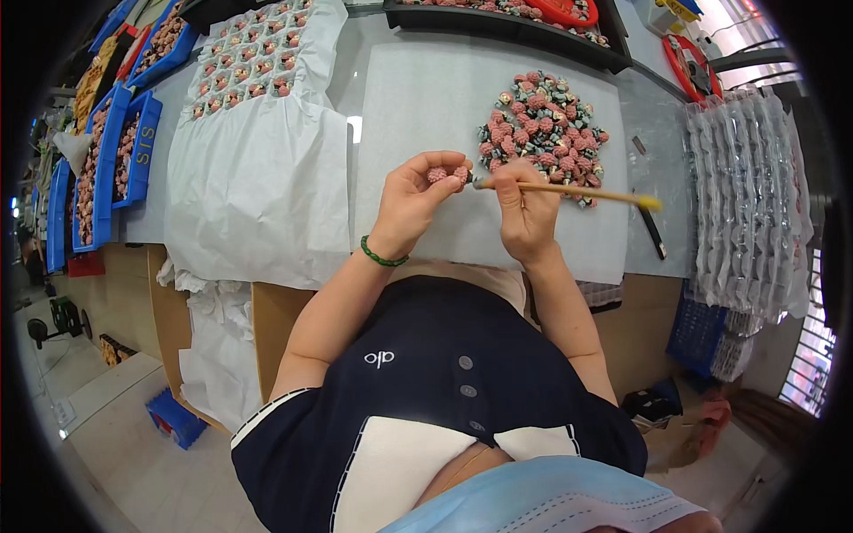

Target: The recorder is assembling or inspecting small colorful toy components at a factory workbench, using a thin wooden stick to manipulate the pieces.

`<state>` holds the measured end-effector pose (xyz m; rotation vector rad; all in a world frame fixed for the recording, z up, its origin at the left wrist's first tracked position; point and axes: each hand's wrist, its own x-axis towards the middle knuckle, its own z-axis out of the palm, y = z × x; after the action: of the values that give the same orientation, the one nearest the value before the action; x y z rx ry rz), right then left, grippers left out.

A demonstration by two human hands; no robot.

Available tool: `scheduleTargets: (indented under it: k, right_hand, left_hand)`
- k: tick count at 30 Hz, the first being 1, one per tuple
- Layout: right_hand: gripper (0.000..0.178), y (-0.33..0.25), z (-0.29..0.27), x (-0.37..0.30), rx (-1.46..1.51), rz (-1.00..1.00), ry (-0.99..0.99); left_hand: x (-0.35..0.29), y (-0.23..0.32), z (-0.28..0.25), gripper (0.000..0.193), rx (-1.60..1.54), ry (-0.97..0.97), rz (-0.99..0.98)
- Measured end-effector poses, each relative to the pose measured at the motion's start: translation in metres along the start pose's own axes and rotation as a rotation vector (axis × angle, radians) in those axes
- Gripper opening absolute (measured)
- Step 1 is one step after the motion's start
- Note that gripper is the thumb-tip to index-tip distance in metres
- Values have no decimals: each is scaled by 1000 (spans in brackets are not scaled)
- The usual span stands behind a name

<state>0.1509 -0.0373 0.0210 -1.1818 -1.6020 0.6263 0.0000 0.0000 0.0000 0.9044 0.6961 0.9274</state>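
Observation:
My left hand (410,197), a green beaded bracelet (384,258) at its wrist, is closed on small pink figurines (436,175); two knobbly pink tops show between thumb and fingers. In my right hand (528,213) is a paintbrush (591,191) with a wooden handle and yellow end, gripped like a pen. Its metal collar points left, close to the figurines; whether the bristles touch them I cannot tell. Just beyond my right hand lies a pile of similar pink and grey-green figurines (542,124) on a white sheet (409,107).
At the left a clear tray of figurines (253,62) sits on white paper (258,169). Blue bins (133,160) stand further left, a black tray (515,25) at the back. A black pen-like tool (651,233) lies at the right, beside stacked clear plastic trays (746,195).

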Motion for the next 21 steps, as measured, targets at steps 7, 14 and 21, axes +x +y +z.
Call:
scheduleTargets:
  k: [7,14,21]
  right_hand:
    - [16,5,1,6,26,-172,85]
    - [18,0,-12,-4,81,-54,1]
    - [15,-8,-16,-10,-93,-225,163]
  left_hand:
    - [10,6,5,21,66,25,86]
    - [7,6,5,22,58,50,7]
    - [1,1,24,18,-23,67,-10]
